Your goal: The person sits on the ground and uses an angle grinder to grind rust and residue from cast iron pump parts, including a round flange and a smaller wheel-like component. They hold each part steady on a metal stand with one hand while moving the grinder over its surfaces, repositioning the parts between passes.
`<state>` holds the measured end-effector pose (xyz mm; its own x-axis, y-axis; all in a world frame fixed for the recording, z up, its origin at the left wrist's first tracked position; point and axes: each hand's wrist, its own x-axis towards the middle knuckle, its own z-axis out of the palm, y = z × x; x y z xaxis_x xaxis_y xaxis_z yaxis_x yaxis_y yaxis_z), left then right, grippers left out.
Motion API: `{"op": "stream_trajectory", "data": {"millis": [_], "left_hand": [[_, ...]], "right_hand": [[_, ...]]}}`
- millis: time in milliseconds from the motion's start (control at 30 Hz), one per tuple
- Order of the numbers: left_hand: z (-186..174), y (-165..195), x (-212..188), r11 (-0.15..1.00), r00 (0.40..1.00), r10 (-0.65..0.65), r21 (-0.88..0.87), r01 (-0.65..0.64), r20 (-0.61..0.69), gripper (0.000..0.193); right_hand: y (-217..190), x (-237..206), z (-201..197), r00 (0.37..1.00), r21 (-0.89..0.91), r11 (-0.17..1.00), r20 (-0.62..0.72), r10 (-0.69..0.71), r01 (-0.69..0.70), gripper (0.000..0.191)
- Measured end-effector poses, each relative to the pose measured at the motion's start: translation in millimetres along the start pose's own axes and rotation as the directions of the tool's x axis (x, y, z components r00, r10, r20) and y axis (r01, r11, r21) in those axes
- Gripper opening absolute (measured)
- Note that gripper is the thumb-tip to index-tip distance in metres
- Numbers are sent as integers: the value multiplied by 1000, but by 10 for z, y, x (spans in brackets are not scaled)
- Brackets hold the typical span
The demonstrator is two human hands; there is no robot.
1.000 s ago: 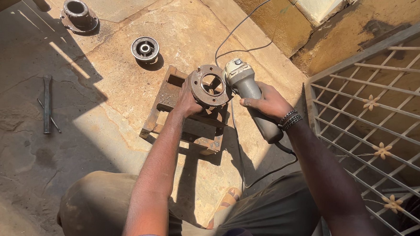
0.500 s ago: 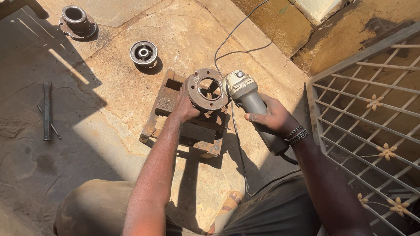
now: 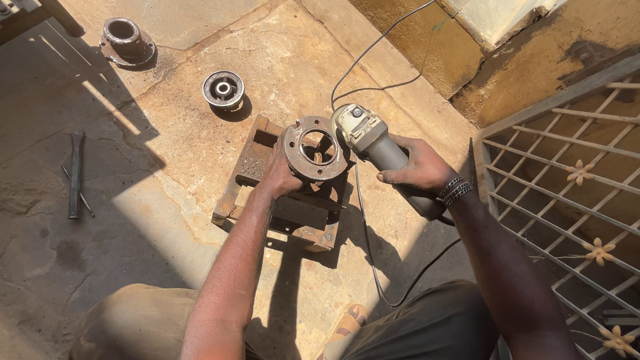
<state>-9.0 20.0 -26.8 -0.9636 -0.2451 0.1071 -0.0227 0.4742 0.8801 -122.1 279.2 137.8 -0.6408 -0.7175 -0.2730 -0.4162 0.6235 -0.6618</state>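
Note:
My left hand (image 3: 278, 176) grips the near left edge of a rusty round flange (image 3: 314, 147) with a large centre hole and bolt holes. The flange stands tilted on a rusty metal block stand (image 3: 275, 192) on the concrete floor. My right hand (image 3: 419, 165), with bracelets at the wrist, holds the grey body of an angle grinder (image 3: 371, 142). The grinder's head sits against the flange's right edge. Its black cord (image 3: 366, 204) runs along the floor on both sides of the tool.
A round bearing-like metal part (image 3: 223, 89) and a dark flanged sleeve (image 3: 126, 40) lie on the floor beyond the stand. A flat metal bar and thin rod (image 3: 76, 174) lie at left. A metal gate grille with flower ornaments (image 3: 575, 193) stands at right. My knees are at the bottom.
The view has shifted slightly. My right hand has slid a little further along the grinder's body, and the grinder head stays against the flange, which my left hand keeps holding.

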Motion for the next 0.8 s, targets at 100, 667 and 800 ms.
{"op": "stream_trajectory", "data": {"millis": [100,667,800], "left_hand": [[-5,-18,3,998,1000,-12,54,11,12,123],[-28,7,-1,999,1000,-8,46,7,15,116],[-17,-19,-6,999,999,37,26,-37,-18,118]], "right_hand": [[31,-77,-23,999,85,996,34,-19,16,89],[66,1,-54,1000,93,996,16,-17,15,90],[136,-185,-35,1000,96,995,6,-16,15,85]]}}
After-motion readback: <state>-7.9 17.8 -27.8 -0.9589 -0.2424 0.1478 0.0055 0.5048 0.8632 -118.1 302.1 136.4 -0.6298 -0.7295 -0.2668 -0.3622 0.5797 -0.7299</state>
